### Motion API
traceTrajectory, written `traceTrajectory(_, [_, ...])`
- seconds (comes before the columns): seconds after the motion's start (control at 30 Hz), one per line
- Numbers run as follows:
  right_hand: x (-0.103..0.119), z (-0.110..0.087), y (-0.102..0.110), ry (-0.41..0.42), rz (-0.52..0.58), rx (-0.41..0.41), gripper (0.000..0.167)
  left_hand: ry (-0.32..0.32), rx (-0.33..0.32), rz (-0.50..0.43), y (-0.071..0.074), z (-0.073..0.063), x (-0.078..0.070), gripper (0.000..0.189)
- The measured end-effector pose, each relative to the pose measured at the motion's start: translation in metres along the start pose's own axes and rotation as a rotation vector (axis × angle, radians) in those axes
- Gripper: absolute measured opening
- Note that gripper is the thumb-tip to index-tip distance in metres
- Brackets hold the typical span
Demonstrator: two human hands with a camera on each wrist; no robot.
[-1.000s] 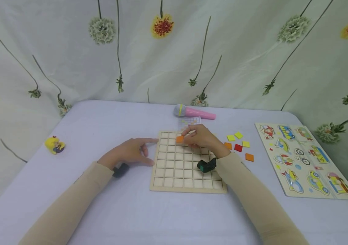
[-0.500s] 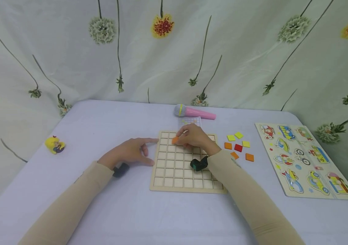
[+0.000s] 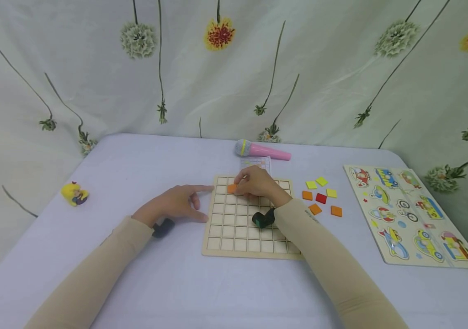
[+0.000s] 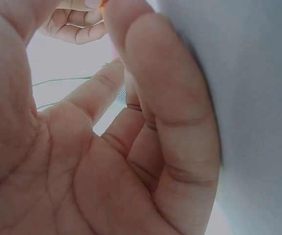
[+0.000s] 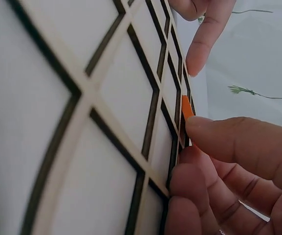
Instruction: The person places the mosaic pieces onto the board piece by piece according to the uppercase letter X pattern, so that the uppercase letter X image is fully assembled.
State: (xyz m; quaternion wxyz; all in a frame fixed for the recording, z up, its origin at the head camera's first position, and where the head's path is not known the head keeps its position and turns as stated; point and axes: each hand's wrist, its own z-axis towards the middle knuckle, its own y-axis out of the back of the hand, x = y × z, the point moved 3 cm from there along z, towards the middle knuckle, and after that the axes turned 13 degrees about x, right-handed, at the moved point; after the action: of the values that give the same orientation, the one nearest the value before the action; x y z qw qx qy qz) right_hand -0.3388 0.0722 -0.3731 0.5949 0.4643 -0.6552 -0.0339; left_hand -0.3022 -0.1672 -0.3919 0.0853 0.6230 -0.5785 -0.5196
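Whereas the head view showed an orange tile face-up, the right wrist view caught a sliver — pinched by the right hand at the gridded board's far-left cells. The left hand, thumb and forefinger parted, bordered it.

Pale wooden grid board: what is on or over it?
An orange square tile, pinched by the right hand. Whatever lies beneath this hand, its black camera and beige sleeve is covered.

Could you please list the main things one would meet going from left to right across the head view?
Yellow-haired figurine, left hand, gridded wooden board, red tile, picture puzzle board.
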Motion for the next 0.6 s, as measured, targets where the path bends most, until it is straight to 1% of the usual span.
traceTrajectory(0.2, [0.001, -0.001, 0.002, 0.0, -0.069, -0.009, 0.024, 0.012, -0.001, -0.002, 0.0, -0.001, 0.0, 0.093])
traceTrajectory(0.37, [0.001, -0.012, 0.011, 0.012, -0.142, -0.009, 0.026, 0.013, 0.0, 0.001, 0.0, 0.001, 0.001, 0.093])
traceTrajectory(0.5, [-0.001, -0.027, 0.023, 0.052, -0.135, -0.002, 0.028, 0.016, -0.002, -0.006, -0.001, 0.002, 0.002, 0.094])
traceTrajectory(0.6, [-0.003, -0.039, 0.033, 0.116, -0.111, 0.003, 0.027, 0.021, -0.001, -0.009, -0.001, 0.002, 0.002, 0.094])
